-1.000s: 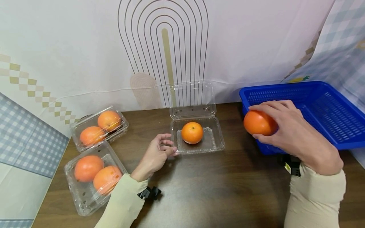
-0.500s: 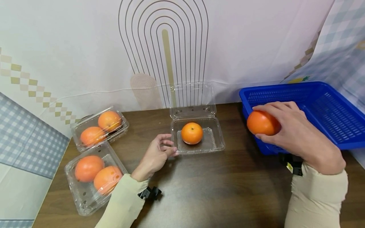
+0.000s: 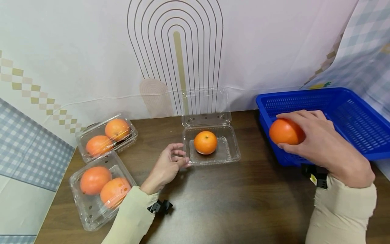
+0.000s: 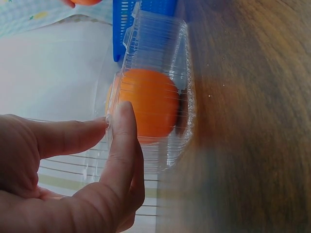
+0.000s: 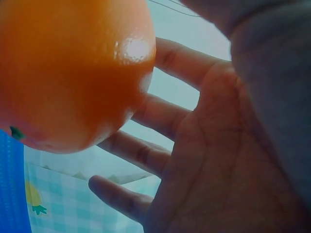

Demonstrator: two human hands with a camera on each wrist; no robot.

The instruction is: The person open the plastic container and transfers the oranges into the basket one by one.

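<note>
At the middle of the table an opened clear plastic clamshell box [image 3: 226,144] has its lid standing up behind it. One orange [image 3: 205,142] sits in its left half, stem up. My left hand [image 3: 166,169] pinches the box's left rim between thumb and fingers, as the left wrist view shows close up. My right hand [image 3: 317,140] grips another orange [image 3: 284,131] in the air, over the left edge of the blue plastic basket [image 3: 362,154]. In the right wrist view this held orange [image 5: 73,73] shows a small green stem mark, with the fingers curving behind it.
Two closed clamshell boxes stand at the left, a rear one [image 3: 80,137] and a front one [image 3: 88,217], each with two oranges inside. Behind the brown wooden table [image 3: 231,203] hangs a patterned cloth [image 3: 259,44]. The basket stands at the back right against it.
My right hand has drifted a little to the right, carrying the orange farther over the basket's edge. The left hand and the box have stayed in place.
</note>
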